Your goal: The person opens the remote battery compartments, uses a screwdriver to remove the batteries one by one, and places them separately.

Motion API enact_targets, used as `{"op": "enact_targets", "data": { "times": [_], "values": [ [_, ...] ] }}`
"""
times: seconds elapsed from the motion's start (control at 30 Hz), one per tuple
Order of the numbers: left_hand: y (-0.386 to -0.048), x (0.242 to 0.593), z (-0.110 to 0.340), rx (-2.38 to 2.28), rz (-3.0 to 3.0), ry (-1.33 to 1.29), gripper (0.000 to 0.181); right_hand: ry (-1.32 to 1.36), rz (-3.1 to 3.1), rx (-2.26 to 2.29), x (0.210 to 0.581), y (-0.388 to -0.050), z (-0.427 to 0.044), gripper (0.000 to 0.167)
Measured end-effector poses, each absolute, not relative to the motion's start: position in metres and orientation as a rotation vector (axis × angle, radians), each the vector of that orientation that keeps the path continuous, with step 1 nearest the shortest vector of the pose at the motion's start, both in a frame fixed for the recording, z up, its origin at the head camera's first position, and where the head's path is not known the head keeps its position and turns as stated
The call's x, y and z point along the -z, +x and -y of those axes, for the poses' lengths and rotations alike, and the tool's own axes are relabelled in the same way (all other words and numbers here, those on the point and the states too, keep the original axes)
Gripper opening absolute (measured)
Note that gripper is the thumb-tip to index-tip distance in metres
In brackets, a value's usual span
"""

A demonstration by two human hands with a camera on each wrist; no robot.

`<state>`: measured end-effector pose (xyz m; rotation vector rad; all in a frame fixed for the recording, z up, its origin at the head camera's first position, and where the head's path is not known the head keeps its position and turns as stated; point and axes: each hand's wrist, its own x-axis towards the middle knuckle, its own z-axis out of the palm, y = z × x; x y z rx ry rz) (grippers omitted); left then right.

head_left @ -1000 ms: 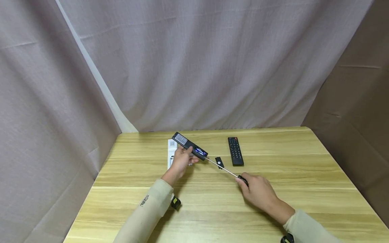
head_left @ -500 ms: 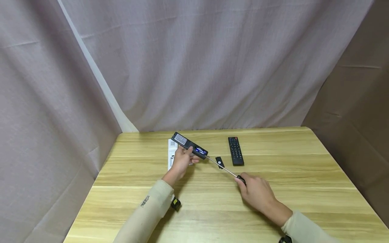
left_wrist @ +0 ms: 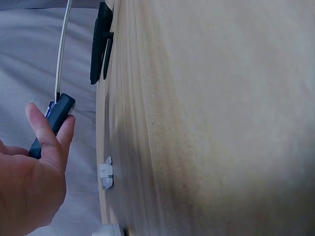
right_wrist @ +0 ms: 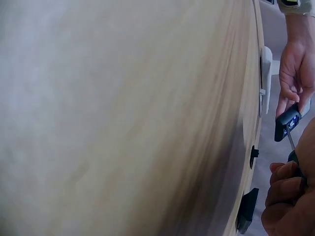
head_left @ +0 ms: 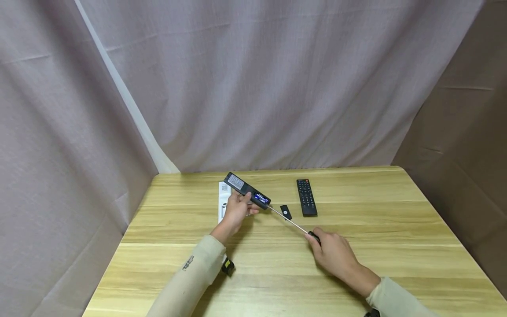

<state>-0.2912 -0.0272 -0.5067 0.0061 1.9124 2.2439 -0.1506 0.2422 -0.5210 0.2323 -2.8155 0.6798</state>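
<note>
My left hand [head_left: 235, 213] holds a black remote control [head_left: 242, 185] above the table, back side up, thumb on its edge. Blue batteries [head_left: 261, 198] show in its uncovered compartment. With my right hand [head_left: 336, 253] I grip the dark handle of a screwdriver [head_left: 292, 222]. Its long metal shaft slants up to the left, and the tip meets the remote at the compartment end. Whether the tip presses under a battery cannot be told. Below the shaft lies a small black battery cover [head_left: 285, 211] with a white round mark. In the left wrist view the shaft [left_wrist: 61, 54] also reaches the remote [left_wrist: 60, 114].
A second black remote [head_left: 306, 197] lies buttons up to the right of the cover. Partly behind my left hand is a white device [head_left: 223, 200] with printed marks. The wooden table [head_left: 277, 281] backs onto a grey curtain [head_left: 253, 88].
The right hand and screwdriver handle have shifted very slightly left and down. The left hand and the remote stay almost in place.
</note>
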Motion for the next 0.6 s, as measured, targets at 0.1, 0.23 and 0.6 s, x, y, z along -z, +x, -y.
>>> {"op": "enact_targets", "data": {
  "times": [0.1,0.23,0.6],
  "values": [
    [-0.2909,0.5061,0.0275,-2.234,-1.92,-0.003,0.034,0.217,2.806,-0.718,0.5219,-0.1497,-0.2413,0.028],
    [-0.2908,0.5056,0.0283,-2.219,-1.926,-0.005,0.036,0.206,2.806,-0.763,0.5227,-0.1489,-0.2402,0.033],
    [-0.2906,0.5066,0.0259,-2.246,-1.92,-0.006,0.031,0.2,2.808,-0.77,0.5191,-0.1537,-0.2435,0.029]
  ]
}}
